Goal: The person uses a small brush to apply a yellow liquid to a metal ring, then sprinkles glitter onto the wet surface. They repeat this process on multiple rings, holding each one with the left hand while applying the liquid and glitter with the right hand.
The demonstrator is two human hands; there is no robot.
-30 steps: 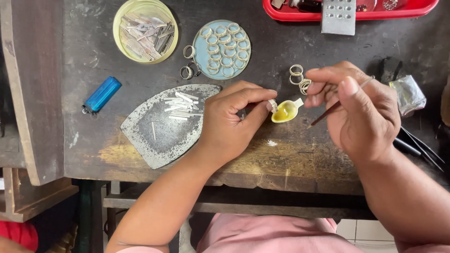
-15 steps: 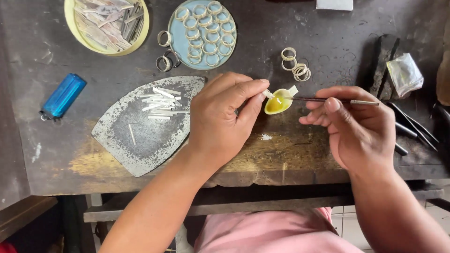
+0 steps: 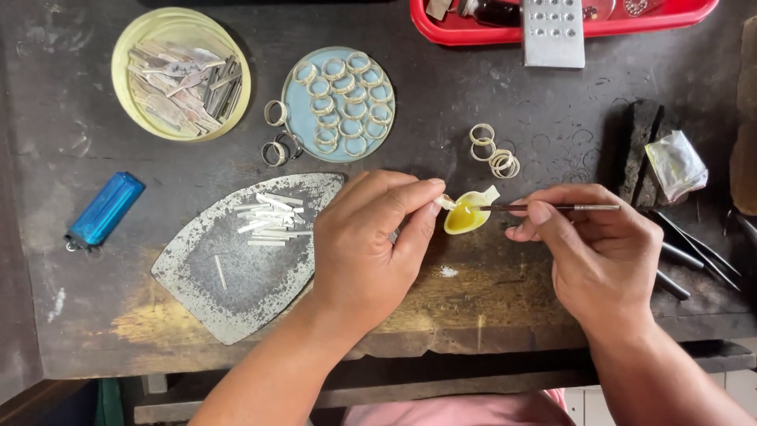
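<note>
Yellow dish (image 3: 465,214), small, spoon-shaped and glossy, sits mid-worktop (image 3: 95,300), nearer the front edge. Left hand (image 3: 371,244) pinches a small pale piece (image 3: 446,202) at its rim. Right hand (image 3: 603,252) grips a thin brush (image 3: 552,208), its tip in the dish.

Dark, worn wooden workbench (image 3: 552,150) bearing: yellow lid (image 3: 126,47) of metal strips; blue lid (image 3: 303,106) of rings; loose rings (image 3: 493,154); blue lighter (image 3: 105,209); iron-shaped metal plate (image 3: 229,292) with short rods; yellow spoon-like dish (image 3: 465,214); red tray (image 3: 473,31).
</note>
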